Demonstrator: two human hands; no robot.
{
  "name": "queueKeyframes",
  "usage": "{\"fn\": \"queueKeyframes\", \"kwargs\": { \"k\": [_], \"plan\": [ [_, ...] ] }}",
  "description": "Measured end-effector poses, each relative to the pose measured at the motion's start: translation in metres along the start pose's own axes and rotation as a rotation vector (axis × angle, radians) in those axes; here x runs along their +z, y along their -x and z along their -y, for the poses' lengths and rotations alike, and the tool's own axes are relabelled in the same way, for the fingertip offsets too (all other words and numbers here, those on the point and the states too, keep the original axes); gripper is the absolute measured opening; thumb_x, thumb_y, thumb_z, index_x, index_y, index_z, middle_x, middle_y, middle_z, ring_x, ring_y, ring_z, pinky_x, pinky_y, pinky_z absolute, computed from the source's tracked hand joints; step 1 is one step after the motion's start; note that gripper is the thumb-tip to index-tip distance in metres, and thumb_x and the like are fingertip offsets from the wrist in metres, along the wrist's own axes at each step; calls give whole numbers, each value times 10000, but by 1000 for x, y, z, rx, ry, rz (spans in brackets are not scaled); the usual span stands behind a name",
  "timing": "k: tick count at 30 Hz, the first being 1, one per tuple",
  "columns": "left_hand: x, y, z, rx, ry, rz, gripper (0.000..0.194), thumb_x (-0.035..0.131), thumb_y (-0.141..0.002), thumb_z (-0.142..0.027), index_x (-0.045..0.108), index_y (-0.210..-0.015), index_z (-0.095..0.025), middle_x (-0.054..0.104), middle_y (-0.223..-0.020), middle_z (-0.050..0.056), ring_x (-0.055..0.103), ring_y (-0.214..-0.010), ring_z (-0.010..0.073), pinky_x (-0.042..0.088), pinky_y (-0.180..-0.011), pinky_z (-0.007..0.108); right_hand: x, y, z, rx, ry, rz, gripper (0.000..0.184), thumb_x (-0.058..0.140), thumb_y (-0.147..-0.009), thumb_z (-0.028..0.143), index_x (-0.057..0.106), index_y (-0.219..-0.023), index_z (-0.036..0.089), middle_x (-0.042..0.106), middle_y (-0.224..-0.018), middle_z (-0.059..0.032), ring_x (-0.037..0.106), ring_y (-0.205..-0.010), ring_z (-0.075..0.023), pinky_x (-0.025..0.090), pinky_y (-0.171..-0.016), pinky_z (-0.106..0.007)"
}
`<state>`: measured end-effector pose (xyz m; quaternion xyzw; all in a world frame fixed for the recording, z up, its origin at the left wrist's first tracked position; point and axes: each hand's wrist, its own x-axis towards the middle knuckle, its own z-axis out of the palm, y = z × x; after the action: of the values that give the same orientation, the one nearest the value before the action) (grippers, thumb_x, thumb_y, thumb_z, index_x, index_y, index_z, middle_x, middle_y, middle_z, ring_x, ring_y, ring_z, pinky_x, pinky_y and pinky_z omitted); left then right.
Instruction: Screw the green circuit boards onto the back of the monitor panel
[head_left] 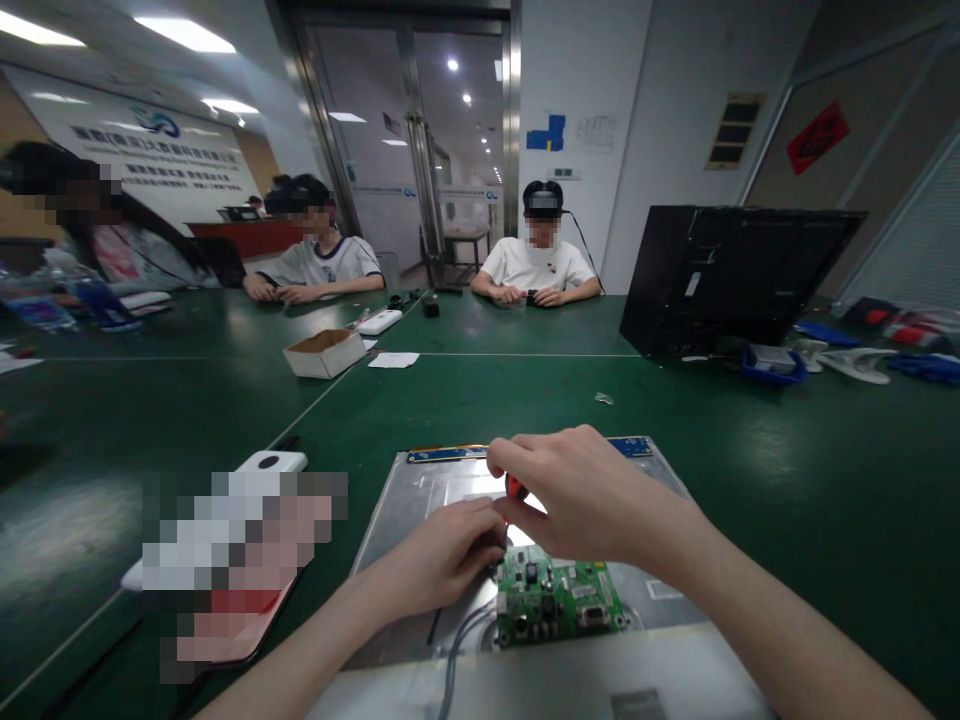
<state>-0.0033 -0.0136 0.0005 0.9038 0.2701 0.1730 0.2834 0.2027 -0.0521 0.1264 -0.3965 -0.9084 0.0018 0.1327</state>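
A metal panel (390,540) lies flat on the table before me, with a green circuit board (559,590) on its near half. A narrow blue circuit strip (631,446) runs along the panel's far edge. My right hand (577,490) is closed round the red and black handle of a screwdriver (515,487), held above the board's far left corner. Close to that corner, my left hand (457,550) has its fingers curled together near the screwdriver's lower end; what they pinch is hidden. Grey cables (456,650) run from the board's left side toward me.
A white device (274,462) and a phone (255,640), both partly blurred, lie left. Farther off are a small open box (324,355), a black monitor (731,280) and a blue tray (772,368). Several people sit round the green table (510,390).
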Motion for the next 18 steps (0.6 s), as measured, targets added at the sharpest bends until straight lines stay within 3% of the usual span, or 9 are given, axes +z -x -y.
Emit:
{"fn": "queueKeyframes", "kwargs": {
  "k": [18],
  "plan": [
    [-3,0,-7,-9,-46,16,139,507,-890,-98,612,-927,-181,678,-899,49,613,-780,204,455,-686,301,0,0,-2,-2,22,-15,109,631,-924,268,581,-968,182,712,-855,0,567,-617,-125,192,-515,-278]
  ]
}}
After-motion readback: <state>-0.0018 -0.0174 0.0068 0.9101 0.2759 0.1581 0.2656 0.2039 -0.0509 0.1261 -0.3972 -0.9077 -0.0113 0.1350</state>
